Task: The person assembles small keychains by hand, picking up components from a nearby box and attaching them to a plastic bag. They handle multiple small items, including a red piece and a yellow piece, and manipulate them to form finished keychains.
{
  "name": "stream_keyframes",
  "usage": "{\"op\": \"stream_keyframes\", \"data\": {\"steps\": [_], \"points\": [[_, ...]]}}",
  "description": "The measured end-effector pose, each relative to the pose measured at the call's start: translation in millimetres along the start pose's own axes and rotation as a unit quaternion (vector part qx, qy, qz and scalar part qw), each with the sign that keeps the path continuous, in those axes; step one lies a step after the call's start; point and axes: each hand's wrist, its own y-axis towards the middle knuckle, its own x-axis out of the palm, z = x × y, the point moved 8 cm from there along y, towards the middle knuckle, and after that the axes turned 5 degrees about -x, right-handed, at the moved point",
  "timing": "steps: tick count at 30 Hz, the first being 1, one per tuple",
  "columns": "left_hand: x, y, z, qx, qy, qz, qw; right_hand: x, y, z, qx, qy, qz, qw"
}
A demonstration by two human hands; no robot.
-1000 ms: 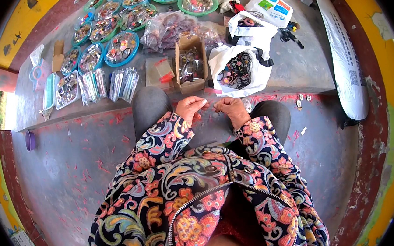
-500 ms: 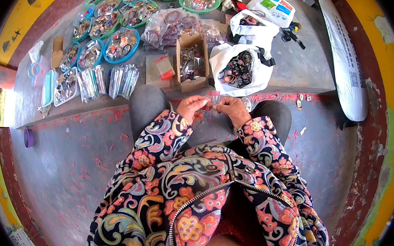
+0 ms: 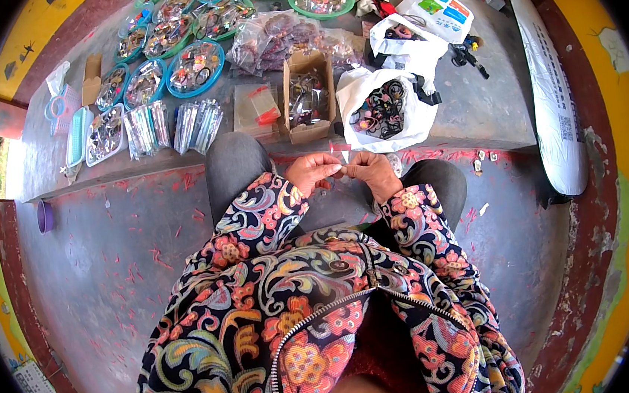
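1. Hands meet over the lap: the left hand [image 3: 314,172] and the right hand [image 3: 372,173] are both pinched on a small clear piece [image 3: 342,166] held between their fingertips, just below the edge of the raised slab [image 3: 471,100].
2. Too small to tell what the piece is; it looks like a slip of clear film or a tiny packet, held level between the two pinches.
3. Step in hand, as I judge it: fine fingertip work on that one piece, opening, folding or closing it, done close to the knees.
4. Stock lies just ahead on the slab: an open box [image 3: 307,96] of dark small items, a white bag [image 3: 382,108] of more beside it, and a clear packet with a red bit [image 3: 258,108] to the box's left.
5. Farther off stand round trays [image 3: 194,65] of mixed small goods and a row of clear sleeves [image 3: 174,126].
6. The next move seems to call for a steady two-handed pinch, since the piece is light and easily dropped, and then a short reach forward to the box or bag.
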Motion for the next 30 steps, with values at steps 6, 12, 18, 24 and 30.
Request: {"op": "stream_keyframes", "data": {"steps": [6, 12, 18, 24, 30], "points": [[-4, 4, -3, 0.022, -0.032, 0.001, 0.999, 3, 0, -3, -0.016, 0.017, 0.004, 1.000], [-11, 5, -1, 0.015, -0.060, 0.011, 0.998, 9, -4, -16, -0.002, -0.004, -0.051, 0.999], [0, -2, 2, -0.021, -0.061, -0.059, 0.996, 5, -10, -54, -0.071, -0.032, -0.061, 0.995], [7, -7, -10, -0.085, -0.051, -0.090, 0.991, 22, -19, -70, -0.244, -0.240, -0.142, 0.929], [12, -6, -13, -0.089, -0.042, -0.156, 0.983, 19, -16, -64, -0.224, -0.191, -0.124, 0.948]]}}
